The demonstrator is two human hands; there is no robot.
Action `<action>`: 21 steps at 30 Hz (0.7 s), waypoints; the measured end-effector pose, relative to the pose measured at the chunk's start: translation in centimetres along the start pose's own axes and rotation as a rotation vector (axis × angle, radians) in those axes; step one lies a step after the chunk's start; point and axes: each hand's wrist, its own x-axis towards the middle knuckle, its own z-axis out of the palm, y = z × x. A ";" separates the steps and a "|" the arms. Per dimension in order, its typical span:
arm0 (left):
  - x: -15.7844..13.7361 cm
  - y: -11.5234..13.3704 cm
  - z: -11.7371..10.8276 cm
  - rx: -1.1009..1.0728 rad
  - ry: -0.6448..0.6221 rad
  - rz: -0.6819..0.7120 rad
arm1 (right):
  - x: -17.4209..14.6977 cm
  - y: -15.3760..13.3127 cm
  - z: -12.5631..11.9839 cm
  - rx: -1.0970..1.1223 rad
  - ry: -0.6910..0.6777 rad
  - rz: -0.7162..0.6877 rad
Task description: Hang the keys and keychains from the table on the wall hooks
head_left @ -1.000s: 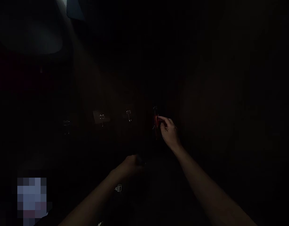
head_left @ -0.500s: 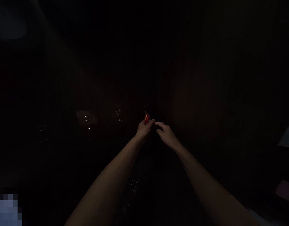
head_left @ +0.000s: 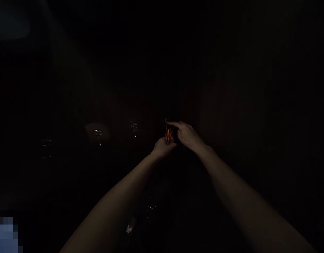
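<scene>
The scene is very dark. My left hand (head_left: 163, 147) is closed around a small shiny red-and-yellow packet (head_left: 169, 136), just below a thin metal hook (head_left: 166, 121). Beside it, on the right, my right hand (head_left: 187, 135) has its index finger stretched out to the left, with the tip at or very near that hook; whether it touches cannot be made out. The other fingers of that hand are bent and partly hidden, and nothing shows in them.
More metal hooks stand to the left: one hook (head_left: 134, 129), another hook (head_left: 98, 136) before a paler patch, and faint glints farther left. A small whitish shiny thing (head_left: 129, 229) lies low, beside my left forearm. Most surroundings are lost in darkness.
My right hand has risen, its index finger now reaching left toward the hook. The packet in my left hand has shifted slightly right and down. The whitish shiny thing has come into view low down.
</scene>
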 end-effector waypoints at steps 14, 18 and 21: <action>-8.1 -2.6 -0.3 0.180 -0.376 -0.159 | 0.1 0.0 -0.7 0.106 -0.015 -0.031; -12.8 -7.9 -1.5 0.291 -0.240 -0.132 | -4.3 -0.9 0.5 0.155 0.113 -0.074; -16.1 -9.2 -4.3 0.248 -0.168 -0.033 | -9.3 -1.5 2.5 0.306 0.058 -0.088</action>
